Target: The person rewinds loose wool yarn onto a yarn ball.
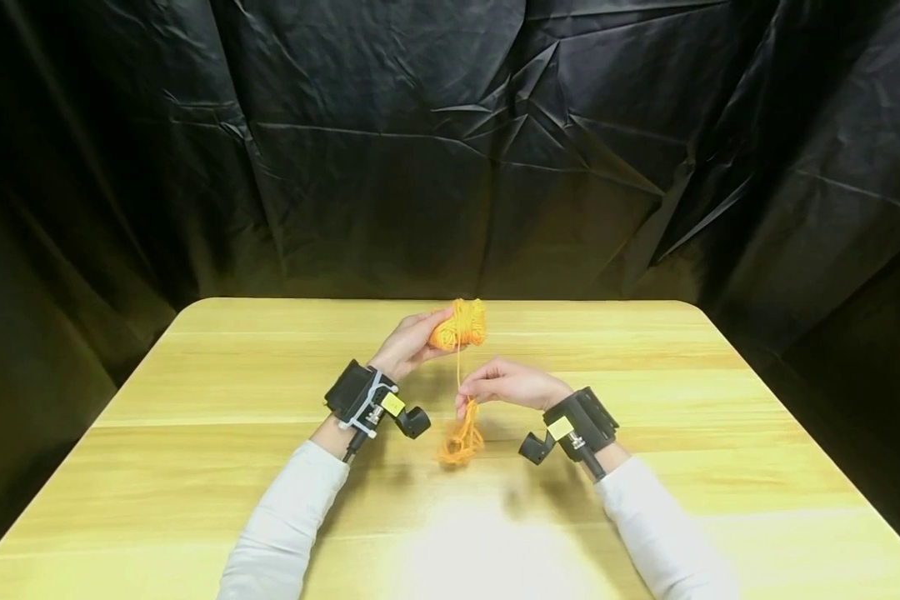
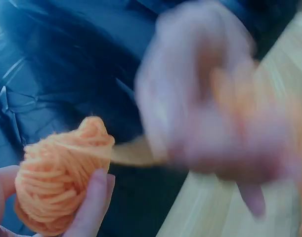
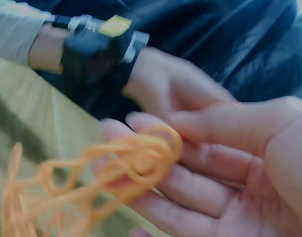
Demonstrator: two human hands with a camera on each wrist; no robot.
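My left hand (image 1: 408, 343) grips a ball of orange yarn (image 1: 465, 325) above the far half of the table, with its thumb and fingers around the ball's near end. In the left wrist view the yarn ball (image 2: 64, 177) shows its wound strands between thumb and fingers. My right hand (image 1: 513, 385) is nearer and to the right, pinching the yarn. A taut strand (image 1: 458, 367) runs from the ball down to the right fingertips. Below them hangs a loose tangle of yarn (image 1: 462, 440). The right wrist view shows these loops (image 3: 146, 158) over the fingers. The right hand is blurred in the left wrist view.
A light wooden table (image 1: 195, 483) with rounded far corners lies under both hands. Black sheeting (image 1: 375, 200) hangs behind it. Each wrist wears a black strap with a small camera, the left camera (image 1: 414, 422) and right camera (image 1: 536, 448) jutting inward.
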